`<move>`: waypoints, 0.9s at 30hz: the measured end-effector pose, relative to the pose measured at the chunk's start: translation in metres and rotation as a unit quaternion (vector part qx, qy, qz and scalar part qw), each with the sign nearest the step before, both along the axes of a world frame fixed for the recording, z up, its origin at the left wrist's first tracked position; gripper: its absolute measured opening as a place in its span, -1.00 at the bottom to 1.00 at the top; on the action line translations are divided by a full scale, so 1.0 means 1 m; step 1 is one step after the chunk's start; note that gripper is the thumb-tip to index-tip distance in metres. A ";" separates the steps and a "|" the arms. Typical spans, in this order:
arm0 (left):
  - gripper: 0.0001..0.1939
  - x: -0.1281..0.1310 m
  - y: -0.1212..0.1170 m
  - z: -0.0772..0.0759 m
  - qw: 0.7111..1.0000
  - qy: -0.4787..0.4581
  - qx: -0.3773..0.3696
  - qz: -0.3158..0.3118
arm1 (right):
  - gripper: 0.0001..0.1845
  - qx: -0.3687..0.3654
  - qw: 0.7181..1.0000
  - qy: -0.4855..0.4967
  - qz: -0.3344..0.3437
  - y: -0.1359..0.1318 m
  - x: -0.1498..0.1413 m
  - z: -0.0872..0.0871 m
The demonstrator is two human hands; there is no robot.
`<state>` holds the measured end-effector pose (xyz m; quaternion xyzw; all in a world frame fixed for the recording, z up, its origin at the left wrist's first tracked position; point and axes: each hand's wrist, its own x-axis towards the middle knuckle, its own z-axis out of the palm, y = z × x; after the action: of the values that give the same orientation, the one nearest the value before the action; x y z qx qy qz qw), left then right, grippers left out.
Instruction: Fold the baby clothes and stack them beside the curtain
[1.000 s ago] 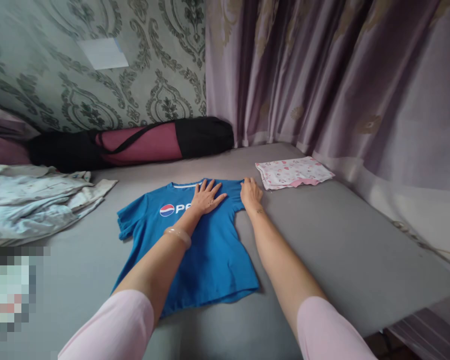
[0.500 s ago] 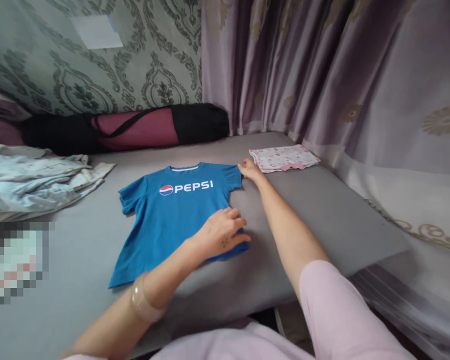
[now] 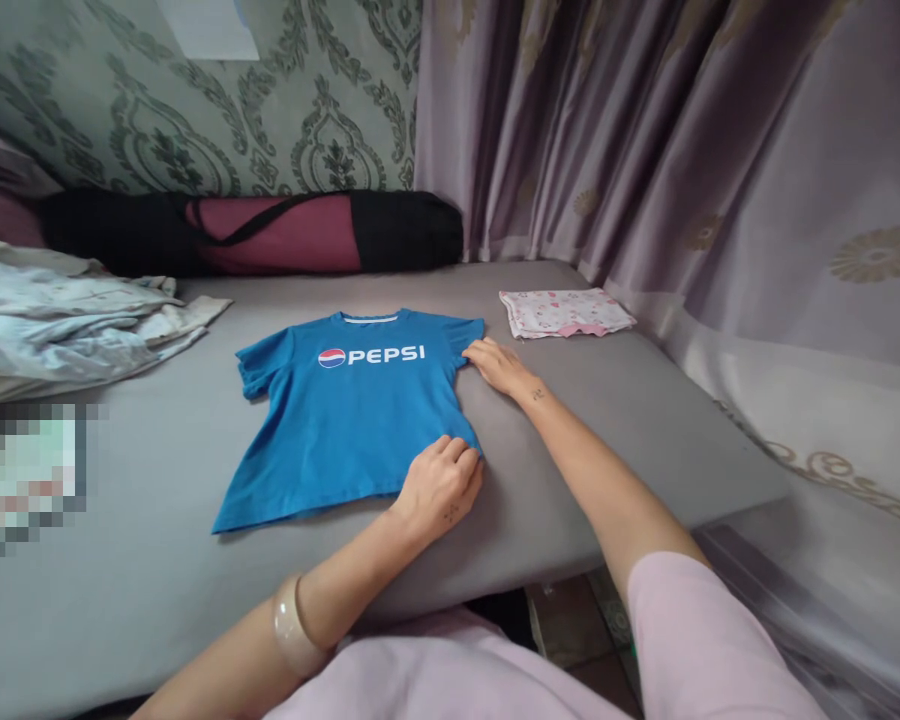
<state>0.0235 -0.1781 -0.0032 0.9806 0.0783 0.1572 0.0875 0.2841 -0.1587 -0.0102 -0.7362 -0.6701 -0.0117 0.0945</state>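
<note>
A blue T-shirt [image 3: 345,420] with a white PEPSI print lies flat, front up, on the grey bed [image 3: 607,430]. My left hand [image 3: 439,485] is at the shirt's lower right hem corner, fingers curled onto the cloth. My right hand [image 3: 495,362] lies by the right sleeve, fingers stretched out and touching the sleeve's edge. A clear bangle sits on my left wrist.
A folded white and pink patterned garment [image 3: 565,311] lies at the back right. A pile of pale crumpled cloth [image 3: 67,315] is at the left. A black and maroon roll bag [image 3: 270,232] lies along the patterned wall. Purple curtains [image 3: 645,150] hang at the right.
My left hand went from the shirt's chest down to the lower right hem corner. My right hand slid from the sleeve's top to its lower edge. The view dropped lower.
</note>
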 end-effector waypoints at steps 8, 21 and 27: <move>-0.79 -0.006 -0.014 0.005 0.994 0.016 0.008 -0.110 | -0.65 0.016 0.996 -0.079 0.045 0.005 0.016 0.005; -0.75 -0.003 -0.020 -0.003 0.968 -0.193 -0.156 -0.033 | -0.57 0.048 0.998 -0.026 0.033 -0.003 0.020 -0.014; -0.73 -0.003 -0.025 -0.002 0.994 0.003 -0.087 -0.061 | -0.54 0.036 0.999 -0.009 0.023 0.000 0.022 -0.013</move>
<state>0.0208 -0.2031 -0.0050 0.9727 0.0325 0.1408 0.1816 0.3057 -0.1591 -0.0236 -0.7168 -0.6865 -0.0402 0.1151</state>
